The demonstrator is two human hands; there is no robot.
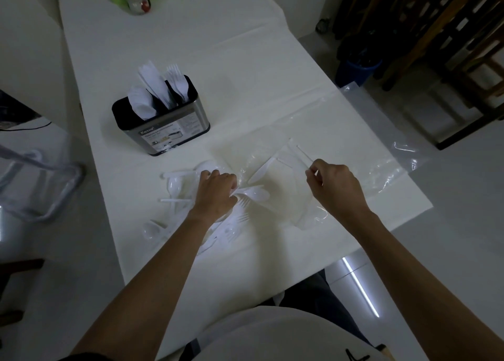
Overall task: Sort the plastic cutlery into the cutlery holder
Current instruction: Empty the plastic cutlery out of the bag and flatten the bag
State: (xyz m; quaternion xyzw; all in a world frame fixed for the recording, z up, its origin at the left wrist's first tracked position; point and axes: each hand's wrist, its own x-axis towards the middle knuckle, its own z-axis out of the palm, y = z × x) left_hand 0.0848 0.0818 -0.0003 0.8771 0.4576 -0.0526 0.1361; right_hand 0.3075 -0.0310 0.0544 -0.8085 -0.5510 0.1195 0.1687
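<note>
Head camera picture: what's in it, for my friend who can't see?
A person's left hand grips pieces in a cutlery pile on a white table, while the right hand pinches a thin handle. The cutlery holder behind holds spoons, knives, forks.

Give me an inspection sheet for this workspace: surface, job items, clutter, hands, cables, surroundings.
Surface: table under a creased white cover.
Job's things: cutlery holder upright, already holding spoons, knives and forks; loose plastic cutlery piled near the front edge.
Clutter: clear plastic bag at the right edge; red-and-white trinket at the far end.
Hands: left hand grips pieces in the pile; right hand pinches a thin white handle.
Cables: thin dark cord at the far left.
Surroundings: wooden furniture and a blue bin to the right; clear chair to the left.
</note>
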